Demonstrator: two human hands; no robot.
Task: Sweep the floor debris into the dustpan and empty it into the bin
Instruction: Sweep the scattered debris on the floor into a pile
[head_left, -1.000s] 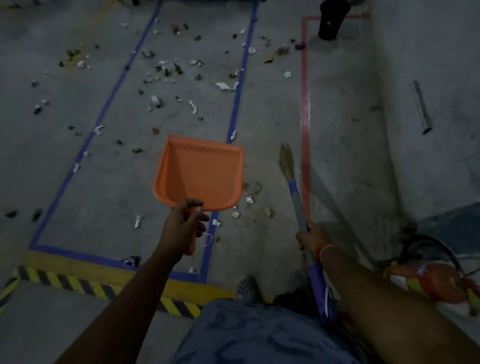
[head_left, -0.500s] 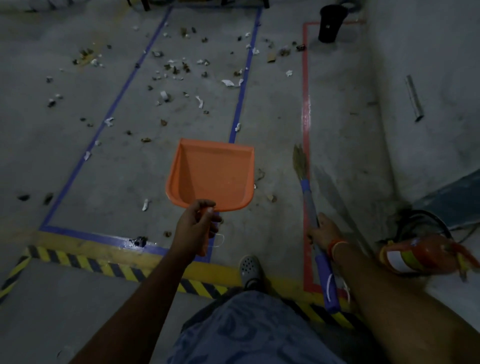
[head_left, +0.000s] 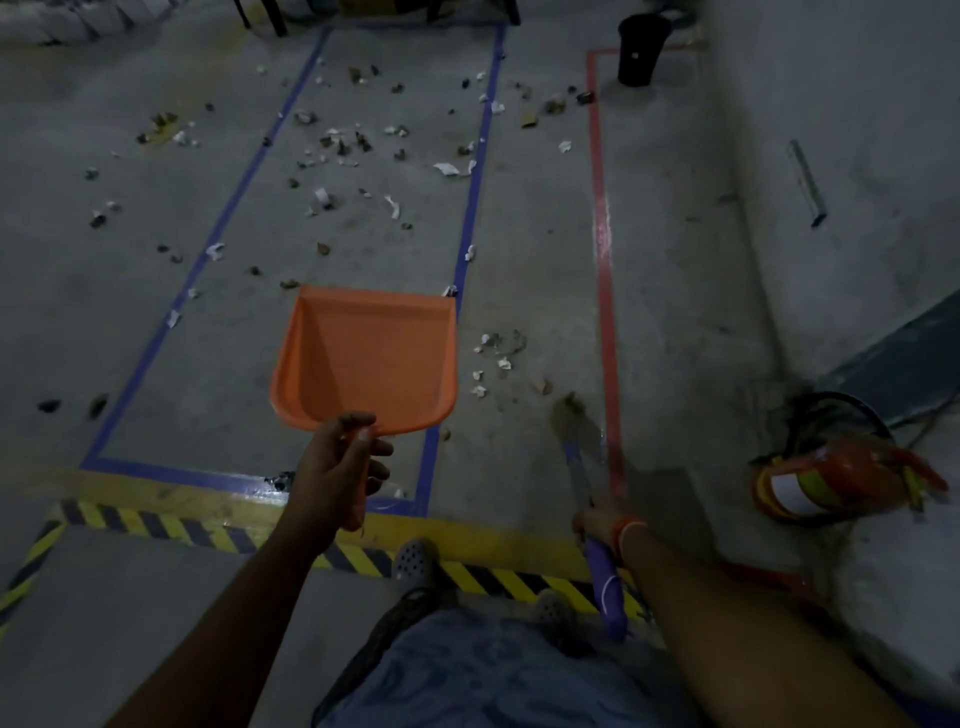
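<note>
1. Head camera looks down at both arms: the left hand (head_left: 340, 467) is clenched round the handle of the orange dustpan (head_left: 366, 358), holding it in the middle of the frame, tray mouth pointing away from the person.
2. Lower right, the right hand (head_left: 602, 522) grasps the purple-handled broom (head_left: 584, 478); its bristle head sits just above the hand in the frame, blurred, beside the red floor line (head_left: 605, 270).
3. Debris (head_left: 343, 145) lies scattered across the upper middle of the frame, well apart from both hands, mostly paper scraps and dark bits inside the blue taped rectangle (head_left: 470, 218).
4. A smaller cluster of scraps (head_left: 493, 358) sits just right of the dustpan, between it and the broom head.
5. The black bin (head_left: 639, 49) stands at the top right, near the far end of the red line and well apart from the dustpan.
6. The concrete floor (head_left: 675, 234) is grey and dim; a yellow-and-black hazard stripe (head_left: 208, 530) crosses the lower frame under the person's grey shoe (head_left: 413, 561).
7. A red fire extinguisher (head_left: 831, 478) lies on its side at the right edge, by the grey wall (head_left: 857, 130).
</note>
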